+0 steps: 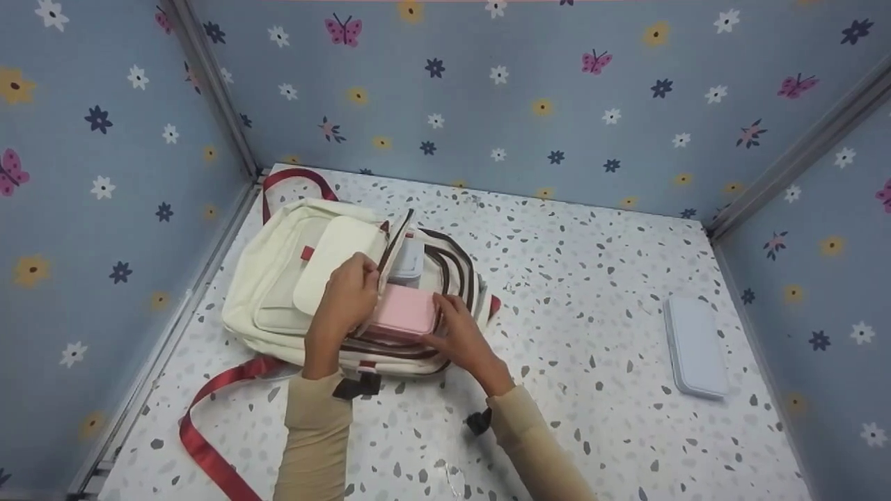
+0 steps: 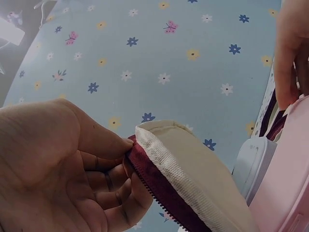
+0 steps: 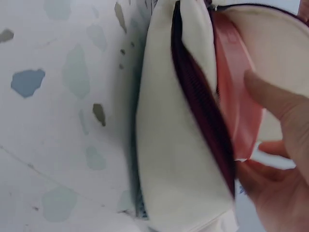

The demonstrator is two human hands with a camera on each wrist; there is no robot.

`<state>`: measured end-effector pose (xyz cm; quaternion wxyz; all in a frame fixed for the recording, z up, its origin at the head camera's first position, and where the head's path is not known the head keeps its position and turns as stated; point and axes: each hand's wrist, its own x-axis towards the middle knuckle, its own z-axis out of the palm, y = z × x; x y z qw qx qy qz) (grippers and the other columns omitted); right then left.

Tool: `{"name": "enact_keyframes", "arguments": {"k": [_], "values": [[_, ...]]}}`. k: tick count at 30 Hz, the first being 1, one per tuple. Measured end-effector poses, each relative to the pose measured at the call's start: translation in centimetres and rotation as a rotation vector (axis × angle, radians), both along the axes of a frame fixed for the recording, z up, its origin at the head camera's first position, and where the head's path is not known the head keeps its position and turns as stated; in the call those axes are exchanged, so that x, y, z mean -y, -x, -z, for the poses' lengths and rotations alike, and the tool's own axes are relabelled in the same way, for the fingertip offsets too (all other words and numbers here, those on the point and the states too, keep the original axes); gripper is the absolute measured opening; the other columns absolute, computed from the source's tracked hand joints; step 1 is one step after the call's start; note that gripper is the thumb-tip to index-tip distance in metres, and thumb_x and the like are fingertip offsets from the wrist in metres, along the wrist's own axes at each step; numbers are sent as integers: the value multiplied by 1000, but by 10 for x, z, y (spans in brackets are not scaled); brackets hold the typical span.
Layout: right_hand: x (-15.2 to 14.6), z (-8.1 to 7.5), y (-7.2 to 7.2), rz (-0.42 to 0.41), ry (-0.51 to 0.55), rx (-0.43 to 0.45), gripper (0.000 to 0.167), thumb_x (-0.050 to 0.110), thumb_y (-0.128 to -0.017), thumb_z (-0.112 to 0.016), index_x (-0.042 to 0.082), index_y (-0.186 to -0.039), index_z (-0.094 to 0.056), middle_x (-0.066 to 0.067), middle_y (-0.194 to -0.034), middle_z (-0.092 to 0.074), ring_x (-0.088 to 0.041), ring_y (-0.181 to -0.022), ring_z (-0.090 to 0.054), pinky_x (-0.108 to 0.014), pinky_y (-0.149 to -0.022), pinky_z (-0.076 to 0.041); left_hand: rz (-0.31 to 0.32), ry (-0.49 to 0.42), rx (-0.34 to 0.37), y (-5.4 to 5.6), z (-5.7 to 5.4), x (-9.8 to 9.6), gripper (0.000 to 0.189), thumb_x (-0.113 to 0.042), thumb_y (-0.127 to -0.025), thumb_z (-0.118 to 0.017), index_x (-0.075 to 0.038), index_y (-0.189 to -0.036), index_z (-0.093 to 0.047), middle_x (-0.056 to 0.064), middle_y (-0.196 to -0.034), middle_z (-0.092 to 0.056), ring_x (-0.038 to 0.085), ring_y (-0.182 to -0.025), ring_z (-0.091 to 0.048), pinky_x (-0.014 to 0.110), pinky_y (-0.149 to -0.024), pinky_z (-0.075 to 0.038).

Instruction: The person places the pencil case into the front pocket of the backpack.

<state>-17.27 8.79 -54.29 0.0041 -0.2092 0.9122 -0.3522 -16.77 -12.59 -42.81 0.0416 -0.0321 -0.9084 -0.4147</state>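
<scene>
A cream backpack (image 1: 275, 278) with dark red zips and straps lies on the speckled table, its compartment unzipped. My left hand (image 1: 346, 296) pinches the zipped edge of the backpack's flap (image 2: 188, 164) between thumb and fingers and holds it up. With my right hand (image 1: 461, 334) I grip the end of a pink case (image 1: 407, 309), which sits partly inside the open compartment. In the right wrist view the thumb lies along the pink case (image 3: 236, 87), with fingers around its end. Beside it in the compartment is a pale blue-grey case (image 1: 409, 261).
Another pale blue case (image 1: 696, 346) lies at the table's right side. A dark red strap (image 1: 209, 445) trails toward the front left, and a second loop (image 1: 299, 174) lies behind the backpack. Flowered panels (image 1: 487, 90) enclose the table (image 1: 592, 431) at the back and both sides.
</scene>
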Motion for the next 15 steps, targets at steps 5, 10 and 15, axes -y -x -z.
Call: {"name": "enact_keyframes", "arguments": {"k": [5, 10, 15], "values": [[2, -6, -8, 53, 52, 60, 65, 28, -83, -74, 0, -134, -47, -10, -103, -65, -17, -89, -62, -32, -79, -51, -3, 2, -5, 0, 1, 0, 15, -10, -96, -48, 2, -101, -56, 17, -93, -59, 31, -89, -57, 45, -81, -44], [5, -11, -14, 105, 24, 110, 35, 27, -86, -71, 4, -111, -65, -1, -77, -67, -6, -64, -56, -22, -57, -47, -3, 9, -6, 0, 1, 2, 16, -10, -96, -48, 2, -102, -56, 18, -95, -59, 32, -90, -57, 46, -82, -44], [7, -13, -15, 135, -17, 93, 22, 26, -86, -69, 6, -96, -67, 1, -74, -64, -5, -60, -51, -21, -54, -43, -2, 6, -9, 0, 1, 1, 16, -10, -96, -47, 2, -102, -56, 18, -94, -59, 32, -89, -57, 45, -81, -45]]}}
